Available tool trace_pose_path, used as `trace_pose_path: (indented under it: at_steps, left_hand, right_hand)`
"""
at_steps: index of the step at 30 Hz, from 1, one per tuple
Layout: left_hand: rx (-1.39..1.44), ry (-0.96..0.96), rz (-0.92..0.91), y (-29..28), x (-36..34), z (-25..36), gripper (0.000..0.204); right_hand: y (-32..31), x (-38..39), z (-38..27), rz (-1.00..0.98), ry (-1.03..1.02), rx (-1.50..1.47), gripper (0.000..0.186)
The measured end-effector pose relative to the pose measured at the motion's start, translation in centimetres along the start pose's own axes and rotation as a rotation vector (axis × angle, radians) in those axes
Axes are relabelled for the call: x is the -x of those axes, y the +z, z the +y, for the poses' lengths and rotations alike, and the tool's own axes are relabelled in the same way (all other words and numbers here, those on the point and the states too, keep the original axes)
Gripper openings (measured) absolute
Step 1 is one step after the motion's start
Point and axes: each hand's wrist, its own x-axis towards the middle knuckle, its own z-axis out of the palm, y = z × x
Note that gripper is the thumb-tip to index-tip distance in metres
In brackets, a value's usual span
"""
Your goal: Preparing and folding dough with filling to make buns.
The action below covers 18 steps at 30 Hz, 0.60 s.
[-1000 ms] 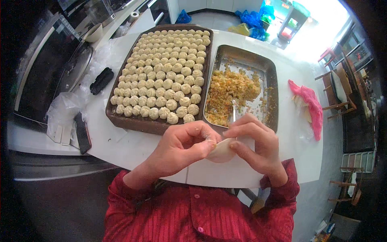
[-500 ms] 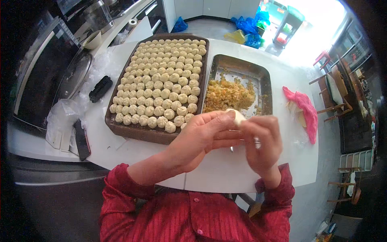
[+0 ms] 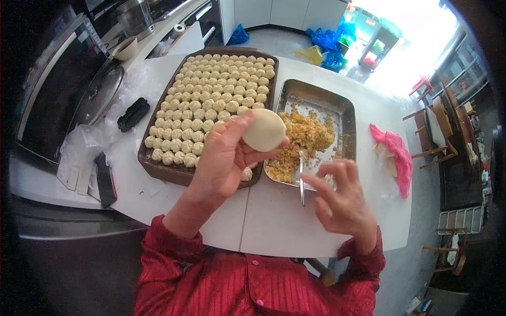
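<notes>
A round white dough wrapper [image 3: 263, 130] is held up in my left hand [image 3: 229, 155], thumb on it, above the gap between two trays. My right hand [image 3: 340, 195], slightly blurred, has its fingers apart and bent near a metal spoon handle [image 3: 302, 187]; nothing shows in it. The spoon rests in the steel tray [image 3: 345, 108] of chopped orange-yellow filling [image 3: 311, 137]. The large dark tray [image 3: 158, 171] on the left is packed with rows of pleated dumplings [image 3: 211, 84].
A black object [image 3: 132, 113] and clear plastic bags [image 3: 79, 155] lie on the table's [image 3: 269, 231] left. A pink cloth or bag [image 3: 400, 163] lies at the right. Wooden chairs [image 3: 432, 137] stand beyond it; blue and yellow bags [image 3: 329, 45] sit on the floor behind.
My left hand has risen with the wrapper, which now shows flat and round. My right hand has let go of it and moved down toward the spoon, its fingers spreading.
</notes>
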Motion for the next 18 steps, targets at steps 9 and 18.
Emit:
trace_pose_path:
  at_steps: [9, 18]
  left_hand:
    - [0.048, 0.065, 0.087, -0.6, -0.5, 0.2, 0.038]
    - [0.073, 0.061, 0.127, -1.3, -1.1, 0.0, 0.039]
  right_hand:
    - [3.1, -1.0, 1.5, 0.145, -0.172, 0.051, 0.032]
    - [0.3, -3.2, 2.1, 0.363, 0.275, -0.412, 0.007]
